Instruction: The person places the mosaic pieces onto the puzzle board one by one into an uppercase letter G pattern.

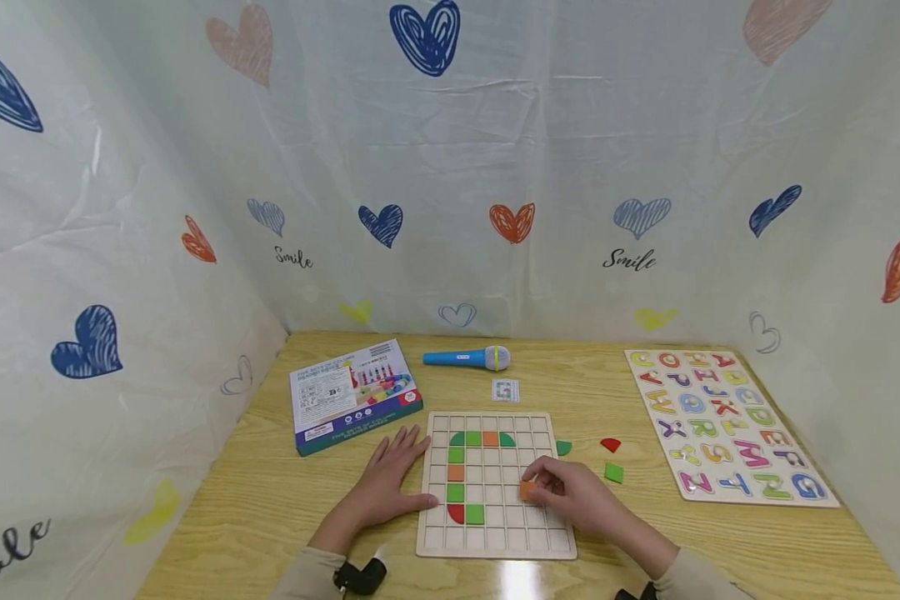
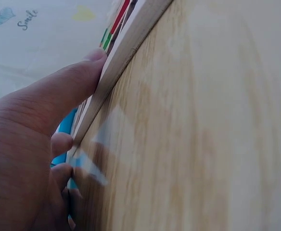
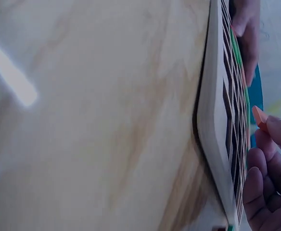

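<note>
A wooden grid board [image 1: 497, 542] lies on the table with green, orange and red tiles set in some cells, along a top row, down a left column and at the lower left. My right hand [image 1: 577, 493] pinches an orange square tile [image 1: 527, 490] between thumb and fingers above the board's right half; the right wrist view shows this orange tile [image 3: 260, 118] clear of the grid. On the board's left edge rests my left hand [image 1: 390, 482], fingers spread, its thumb [image 2: 78, 77] touching the rim in the left wrist view.
Right of the board lie a green quarter-round tile [image 1: 564, 448], a red tile [image 1: 611, 445] and a green square tile [image 1: 613, 472]. An alphabet board [image 1: 757, 492] is farther right. Behind are a boxed set [image 1: 356, 396], a toy microphone [image 1: 465, 358] and a small pattern card [image 1: 506, 390].
</note>
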A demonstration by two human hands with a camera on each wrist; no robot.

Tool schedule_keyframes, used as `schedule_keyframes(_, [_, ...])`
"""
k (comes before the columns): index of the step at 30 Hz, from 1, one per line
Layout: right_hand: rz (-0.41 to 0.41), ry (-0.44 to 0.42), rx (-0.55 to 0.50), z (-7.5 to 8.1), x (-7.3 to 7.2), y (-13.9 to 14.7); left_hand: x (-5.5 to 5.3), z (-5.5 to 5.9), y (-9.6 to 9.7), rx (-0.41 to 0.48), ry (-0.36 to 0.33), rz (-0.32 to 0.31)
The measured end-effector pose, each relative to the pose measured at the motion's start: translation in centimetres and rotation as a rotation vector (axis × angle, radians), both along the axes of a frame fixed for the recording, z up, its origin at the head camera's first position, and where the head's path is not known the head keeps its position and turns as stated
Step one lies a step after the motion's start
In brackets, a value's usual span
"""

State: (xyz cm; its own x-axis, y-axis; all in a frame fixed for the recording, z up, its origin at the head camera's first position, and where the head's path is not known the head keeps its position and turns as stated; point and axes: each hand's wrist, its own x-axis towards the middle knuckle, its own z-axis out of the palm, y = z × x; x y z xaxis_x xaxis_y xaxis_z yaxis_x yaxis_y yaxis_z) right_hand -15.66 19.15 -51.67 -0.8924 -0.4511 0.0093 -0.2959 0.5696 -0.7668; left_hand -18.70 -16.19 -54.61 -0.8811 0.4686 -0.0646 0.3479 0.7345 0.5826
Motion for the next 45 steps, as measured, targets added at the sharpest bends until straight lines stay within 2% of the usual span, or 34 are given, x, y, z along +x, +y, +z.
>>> schedule_keyframes(12, [0.141, 0.047, 0.019, -0.5, 0.8, -3.9, 0.0, 0.2, 0.1, 0.012, 0.008, -0.002])
schedule_keyframes(25, [0.169, 0.099, 0.126, -0.8, 0.8, -4.6, 0.0, 0.2, 0.0, 0.011, 0.007, -0.009])
schedule_keyframes(31, [0.163, 0.086, 0.119, -1.0, 0.8, -4.5, 0.0, 0.1, 0.0, 0.014, 0.0, -0.01])
schedule_keyframes(35, [0.147, 0.048, 0.075, -0.9, 0.9, -4.2, 0.0, 0.0, 0.0, 0.011, 0.001, -0.01])
schedule_keyframes(39, [0.106, 0.028, 0.046, -0.5, 1.0, -3.2, 0.0, -0.1, 0.0, 0.017, 0.007, -0.011])
schedule_keyframes(45, [0.015, 0.067, 0.095, 0.0, 0.7, -0.8, 0.0, -0.1, 0.0, 0.008, 0.005, -0.01])
